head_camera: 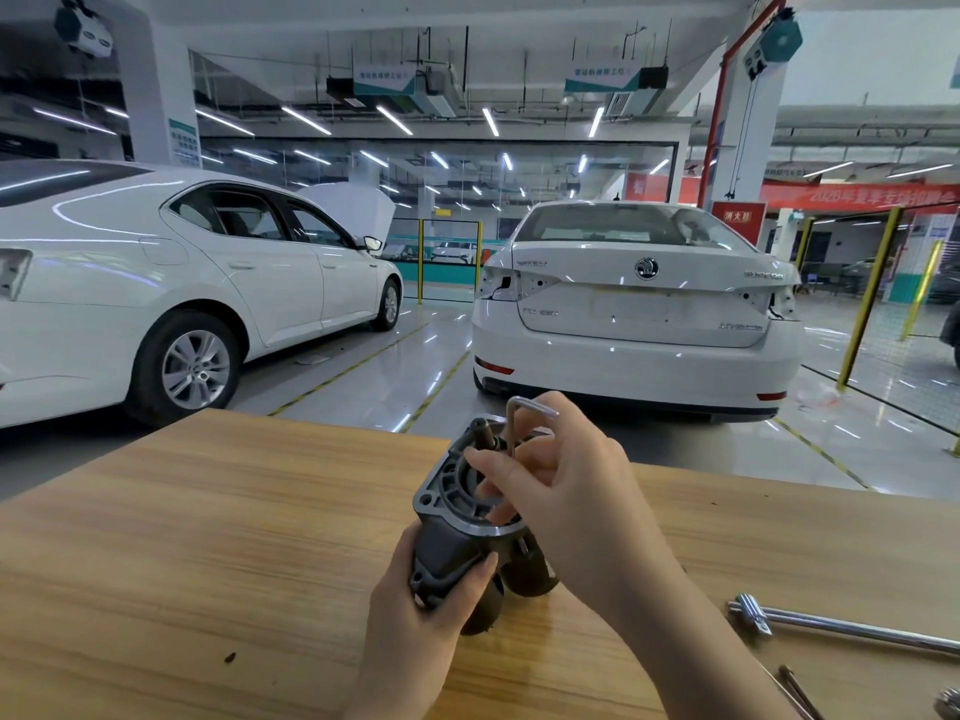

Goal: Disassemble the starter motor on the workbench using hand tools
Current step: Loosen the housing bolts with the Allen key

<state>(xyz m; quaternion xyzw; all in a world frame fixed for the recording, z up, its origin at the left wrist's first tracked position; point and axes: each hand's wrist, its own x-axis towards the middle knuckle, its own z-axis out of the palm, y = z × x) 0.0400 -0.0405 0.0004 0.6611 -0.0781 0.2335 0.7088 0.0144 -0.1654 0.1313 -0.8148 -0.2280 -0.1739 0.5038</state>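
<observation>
The dark grey starter motor [451, 532] stands tilted on the wooden workbench [208, 537], its open drive-end housing facing up and away from me. My left hand [415, 610] grips the motor's lower body from the near side. My right hand [561, 485] is over the housing, fingers closed around an L-shaped hex key [514, 423]. The key's long leg points down into the housing; its tip is hidden behind my fingers.
A chrome T-handle bar with a socket [810, 623] lies at the right on the bench. More small tools [800, 693] sit at the bottom right corner. A small dark speck [229, 657] lies near the front left. Two white cars [639, 309] stand beyond the bench's far edge.
</observation>
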